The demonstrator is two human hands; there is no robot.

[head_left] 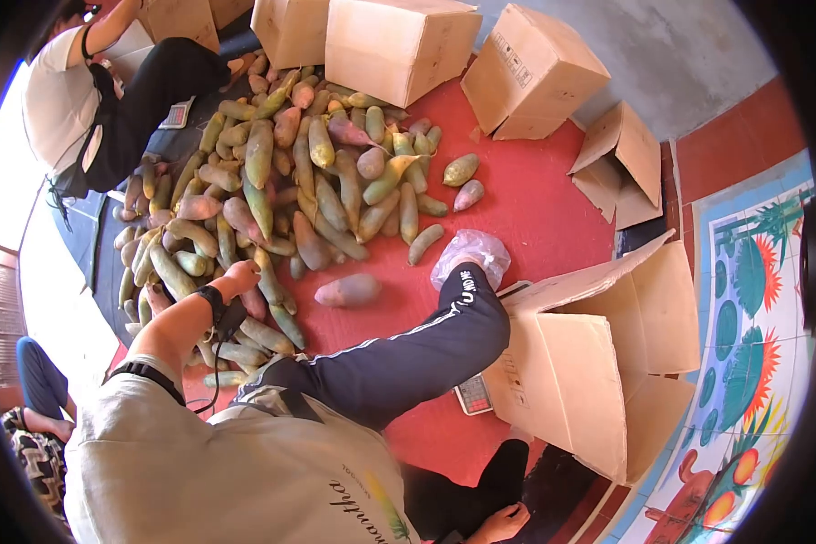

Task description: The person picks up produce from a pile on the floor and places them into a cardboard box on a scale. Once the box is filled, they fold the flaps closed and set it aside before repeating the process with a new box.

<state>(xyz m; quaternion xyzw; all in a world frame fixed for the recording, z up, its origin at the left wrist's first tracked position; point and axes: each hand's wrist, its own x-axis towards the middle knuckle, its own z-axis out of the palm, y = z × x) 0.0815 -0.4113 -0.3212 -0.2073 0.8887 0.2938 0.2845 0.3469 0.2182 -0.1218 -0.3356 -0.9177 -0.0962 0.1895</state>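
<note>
Roughly at 9 o'clock the left hand [242, 275] sits on the near edge of the tuber pile [281, 172], fingers curled down over one tuber, though I cannot tell whether they actually grip it; the right hand is out of view. The tubers look firm, fairly heavy and dusty rather than slippery, so they are best taken round the thick middle. One loose tuber [347, 290] lies near centre, with an open cardboard box [571, 390] at 4 o'clock.

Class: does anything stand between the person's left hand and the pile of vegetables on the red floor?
Nothing visible does. The left hand rests on the near edge of the pile of vegetables; the person's bent leg and the open box lie off to one side.
</note>
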